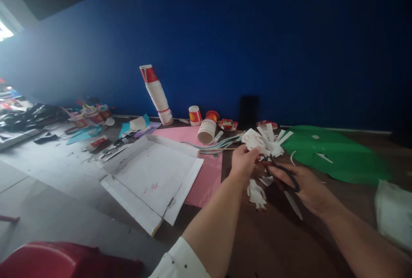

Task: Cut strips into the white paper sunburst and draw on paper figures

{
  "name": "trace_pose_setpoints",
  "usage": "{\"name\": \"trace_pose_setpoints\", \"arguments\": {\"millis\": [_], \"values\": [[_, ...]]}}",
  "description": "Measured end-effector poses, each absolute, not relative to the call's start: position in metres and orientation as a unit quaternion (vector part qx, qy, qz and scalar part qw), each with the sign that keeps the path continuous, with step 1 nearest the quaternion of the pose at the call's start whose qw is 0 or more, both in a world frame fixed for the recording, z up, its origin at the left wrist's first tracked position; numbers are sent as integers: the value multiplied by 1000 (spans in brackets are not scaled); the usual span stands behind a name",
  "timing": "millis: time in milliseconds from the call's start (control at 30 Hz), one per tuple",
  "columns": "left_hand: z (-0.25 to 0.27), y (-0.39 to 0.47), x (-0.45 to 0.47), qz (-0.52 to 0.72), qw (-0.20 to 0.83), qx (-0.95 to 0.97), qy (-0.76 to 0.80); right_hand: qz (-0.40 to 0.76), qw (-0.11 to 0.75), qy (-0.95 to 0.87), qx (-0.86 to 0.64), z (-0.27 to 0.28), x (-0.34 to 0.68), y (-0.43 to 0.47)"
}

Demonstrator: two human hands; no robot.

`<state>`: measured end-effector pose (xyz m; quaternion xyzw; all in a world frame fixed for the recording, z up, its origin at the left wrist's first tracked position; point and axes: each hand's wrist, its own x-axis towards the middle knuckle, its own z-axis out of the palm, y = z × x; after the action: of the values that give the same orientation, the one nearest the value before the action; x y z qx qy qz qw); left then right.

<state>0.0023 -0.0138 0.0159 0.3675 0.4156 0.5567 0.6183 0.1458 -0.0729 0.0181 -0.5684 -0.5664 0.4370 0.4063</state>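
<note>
My left hand [245,162] pinches a piece of white paper [252,139] with brownish lines drawn on it. In my right hand [301,183] is a pair of scissors with dark handles [289,176], its blades up against the paper; how far they are parted I cannot tell. Below my left hand lies a white paper cutout [256,195] shaped like a small figure. Several white paper strips [277,139] fan out just behind the scissors. A loose pale sliver [293,206] lies under my right hand.
To the left sits a shallow white cardboard tray [154,175] on pink paper [206,183]. A tall cup stack [156,95] leans by the blue wall [225,46], near more paper cups [206,131]. Green paper [334,153] lies right; a red stool [54,261] stands at lower left.
</note>
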Motion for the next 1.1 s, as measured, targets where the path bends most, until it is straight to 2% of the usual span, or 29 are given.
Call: {"name": "trace_pose_setpoints", "arguments": {"millis": [1100], "values": [[14, -11, 1, 556, 614, 368, 422, 415, 396, -575, -583, 24, 145, -74]]}}
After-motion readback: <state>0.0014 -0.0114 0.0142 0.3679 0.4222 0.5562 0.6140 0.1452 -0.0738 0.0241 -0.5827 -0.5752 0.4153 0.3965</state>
